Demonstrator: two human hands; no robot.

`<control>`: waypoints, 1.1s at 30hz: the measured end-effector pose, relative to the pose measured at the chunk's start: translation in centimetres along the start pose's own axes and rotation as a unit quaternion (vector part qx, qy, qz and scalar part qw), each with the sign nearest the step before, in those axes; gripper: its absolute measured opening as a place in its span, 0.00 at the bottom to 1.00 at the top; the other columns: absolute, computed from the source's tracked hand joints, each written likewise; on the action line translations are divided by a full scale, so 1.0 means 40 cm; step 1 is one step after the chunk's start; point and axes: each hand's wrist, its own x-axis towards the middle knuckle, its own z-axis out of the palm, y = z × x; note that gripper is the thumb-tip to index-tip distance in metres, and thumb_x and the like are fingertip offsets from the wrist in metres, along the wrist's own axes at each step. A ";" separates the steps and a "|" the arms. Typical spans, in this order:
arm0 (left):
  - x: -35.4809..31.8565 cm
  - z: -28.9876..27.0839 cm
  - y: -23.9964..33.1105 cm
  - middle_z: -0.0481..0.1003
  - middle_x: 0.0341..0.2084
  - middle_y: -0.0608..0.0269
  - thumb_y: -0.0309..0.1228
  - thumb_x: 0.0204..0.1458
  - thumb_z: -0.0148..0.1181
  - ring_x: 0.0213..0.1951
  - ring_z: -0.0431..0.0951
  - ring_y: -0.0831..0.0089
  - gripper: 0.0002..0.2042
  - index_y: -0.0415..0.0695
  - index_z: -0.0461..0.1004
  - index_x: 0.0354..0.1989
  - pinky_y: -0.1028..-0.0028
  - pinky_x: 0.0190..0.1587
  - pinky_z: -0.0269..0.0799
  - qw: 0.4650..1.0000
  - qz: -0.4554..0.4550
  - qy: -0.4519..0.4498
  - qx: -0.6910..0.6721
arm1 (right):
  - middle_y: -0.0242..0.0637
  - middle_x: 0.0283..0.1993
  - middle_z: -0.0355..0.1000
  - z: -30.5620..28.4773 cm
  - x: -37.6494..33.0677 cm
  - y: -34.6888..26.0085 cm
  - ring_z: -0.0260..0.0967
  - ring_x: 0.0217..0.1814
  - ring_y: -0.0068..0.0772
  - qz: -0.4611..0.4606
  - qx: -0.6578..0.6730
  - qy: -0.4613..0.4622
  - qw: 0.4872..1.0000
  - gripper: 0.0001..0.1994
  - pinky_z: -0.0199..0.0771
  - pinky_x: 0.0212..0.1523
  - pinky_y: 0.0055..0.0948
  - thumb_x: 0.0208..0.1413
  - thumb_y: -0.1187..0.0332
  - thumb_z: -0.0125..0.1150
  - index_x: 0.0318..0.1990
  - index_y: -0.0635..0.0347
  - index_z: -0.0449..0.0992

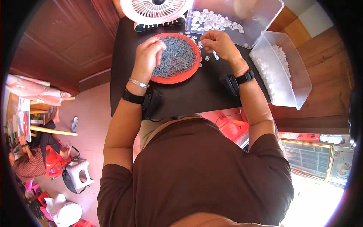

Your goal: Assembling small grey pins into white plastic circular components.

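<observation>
The red plate (pixel 172 80) toward the table's (pixel 181 104) far edge contains grey pieces (pixel 177 55); clear bins (pixel 301 85) at the far and right edges contain white pieces (pixel 211 20). I cannot tell whether my curled left hand (pixel 148 56) or right hand (pixel 224 44) grasps anything.

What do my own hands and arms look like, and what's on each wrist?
Both the left hand and right hand are bare, without gloves. The left wrist wears a silvery bracelet and a black strap with a dark boxy device; the right, a similar strap and device. The sleeves are short and dark brown.
</observation>
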 end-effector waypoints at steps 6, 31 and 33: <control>-0.009 0.033 -0.008 0.65 0.15 0.71 0.33 0.56 0.50 0.15 0.62 0.85 0.08 0.42 0.70 0.30 0.84 0.17 0.55 0.999 0.001 -0.045 -0.005 | 0.32 0.32 0.74 0.131 -0.002 -0.116 0.72 0.33 0.19 -0.076 0.220 -0.088 0.969 0.08 0.73 0.36 0.18 0.54 0.72 0.60 0.40 0.65 0.74; -0.002 -0.012 0.024 0.62 0.13 0.71 0.31 0.53 0.45 0.15 0.62 0.82 0.10 0.44 0.63 0.21 0.83 0.17 0.53 0.998 0.035 0.041 -0.041 | 0.37 0.35 0.71 0.205 -0.030 -0.107 0.69 0.40 0.45 -0.321 -0.228 -0.117 0.912 0.12 0.71 0.40 0.38 0.43 0.63 0.64 0.35 0.57 0.78; -0.002 -0.012 0.022 0.62 0.13 0.71 0.31 0.53 0.44 0.15 0.62 0.82 0.10 0.45 0.63 0.21 0.83 0.17 0.53 0.997 0.041 0.047 -0.035 | 0.35 0.34 0.70 0.217 -0.030 -0.098 0.68 0.42 0.40 -0.332 -0.280 -0.125 0.892 0.10 0.70 0.41 0.37 0.44 0.63 0.63 0.33 0.55 0.78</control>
